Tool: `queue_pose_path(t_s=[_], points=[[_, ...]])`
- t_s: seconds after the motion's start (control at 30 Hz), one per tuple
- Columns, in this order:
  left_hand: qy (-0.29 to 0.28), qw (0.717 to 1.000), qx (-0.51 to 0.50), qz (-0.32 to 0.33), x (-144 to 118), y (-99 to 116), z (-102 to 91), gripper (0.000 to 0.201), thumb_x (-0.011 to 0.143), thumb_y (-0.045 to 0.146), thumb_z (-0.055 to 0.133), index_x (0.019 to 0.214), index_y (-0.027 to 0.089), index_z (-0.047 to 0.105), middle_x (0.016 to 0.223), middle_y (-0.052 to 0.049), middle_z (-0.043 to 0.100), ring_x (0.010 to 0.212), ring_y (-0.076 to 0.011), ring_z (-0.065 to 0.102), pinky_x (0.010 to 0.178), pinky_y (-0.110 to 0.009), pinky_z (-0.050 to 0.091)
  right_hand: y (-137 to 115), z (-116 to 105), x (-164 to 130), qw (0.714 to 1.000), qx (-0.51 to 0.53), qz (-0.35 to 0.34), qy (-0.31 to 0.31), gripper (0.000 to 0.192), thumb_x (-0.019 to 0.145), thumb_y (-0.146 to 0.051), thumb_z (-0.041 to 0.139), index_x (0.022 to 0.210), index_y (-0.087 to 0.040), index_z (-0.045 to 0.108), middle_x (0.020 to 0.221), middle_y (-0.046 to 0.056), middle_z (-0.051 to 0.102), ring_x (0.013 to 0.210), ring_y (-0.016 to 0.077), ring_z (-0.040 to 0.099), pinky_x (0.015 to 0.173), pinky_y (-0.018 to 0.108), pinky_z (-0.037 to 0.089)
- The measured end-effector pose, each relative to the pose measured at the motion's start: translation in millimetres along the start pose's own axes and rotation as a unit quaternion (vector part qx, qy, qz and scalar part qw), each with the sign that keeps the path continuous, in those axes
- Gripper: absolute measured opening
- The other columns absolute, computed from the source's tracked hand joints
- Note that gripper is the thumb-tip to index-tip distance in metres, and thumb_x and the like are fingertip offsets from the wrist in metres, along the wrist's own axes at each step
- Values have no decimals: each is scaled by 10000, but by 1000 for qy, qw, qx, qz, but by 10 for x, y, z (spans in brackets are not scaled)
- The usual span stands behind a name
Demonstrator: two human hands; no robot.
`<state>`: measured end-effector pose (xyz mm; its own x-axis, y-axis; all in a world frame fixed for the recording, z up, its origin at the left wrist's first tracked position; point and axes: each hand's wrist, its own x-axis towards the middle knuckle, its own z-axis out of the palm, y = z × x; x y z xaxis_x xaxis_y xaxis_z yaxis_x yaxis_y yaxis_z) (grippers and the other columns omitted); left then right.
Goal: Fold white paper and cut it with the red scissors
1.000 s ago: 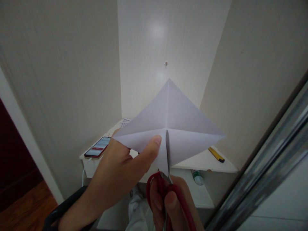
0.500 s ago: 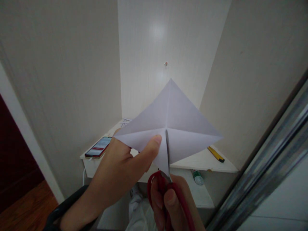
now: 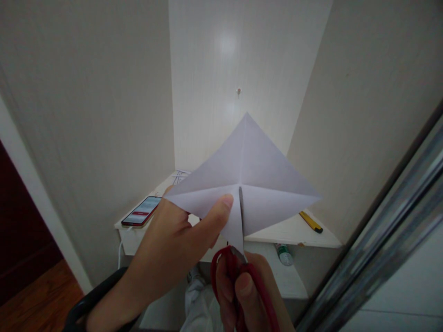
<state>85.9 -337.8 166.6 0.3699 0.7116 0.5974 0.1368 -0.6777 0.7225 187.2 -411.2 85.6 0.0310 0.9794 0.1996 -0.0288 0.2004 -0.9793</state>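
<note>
Up in front of the corner walls, at about chest height and well above the small white table (image 3: 294, 230), I have the folded paper (image 3: 256, 175) held in the air. My left hand (image 3: 173, 249) pinches it at its left lower edge, thumb on the near face right beside the centre crease and the other fingers hidden behind the sheet. My right hand (image 3: 242, 295) is wrapped through the red handles of the scissors (image 3: 238, 258), fingers closed around the loops; the blades run up along the centre crease from the bottom point and stand nearly together, their tip about level with my thumb.

I judge the paper to be very light and thin, stiff only where the folds give it some spine. It will flop or twist if I hold it far from the cut, so the pinch close to the blade line seems the right place; too hard a squeeze would crumple it, and it tears easily once a cut is started. It is dry and not slippery.

It looks like a plain white sheet folded into a kite-like shape: a sharp peak at the top, two wide corners left and right, a narrower point at the bottom, with a vertical crease and a horizontal fold crossing near the middle.

On the table behind lie a red phone (image 3: 141, 212) at the left and a yellow utility knife (image 3: 310, 222) at the right.
</note>
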Motion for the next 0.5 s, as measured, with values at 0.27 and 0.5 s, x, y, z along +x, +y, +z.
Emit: queue_pose_path(t_s=[0.27,0.5], points=[[-6,1000,1,-8,-12,22,-12,320,786,309,503,489,228,416,387,55,425,349,-98,384,313,-200,282,21,10,13,1000,13,-1,-10,650,688,-850,362,607,-208,429,418,-39,355,329,70,298,320,200,194],[-4,1000,1,-6,-22,-6,-13,303,798,287,496,510,221,427,397,71,420,331,-81,400,303,-183,295,-31,4,-18,998,40,41,13,638,644,-833,469,605,-195,473,440,-34,376,370,77,335,366,213,242]])
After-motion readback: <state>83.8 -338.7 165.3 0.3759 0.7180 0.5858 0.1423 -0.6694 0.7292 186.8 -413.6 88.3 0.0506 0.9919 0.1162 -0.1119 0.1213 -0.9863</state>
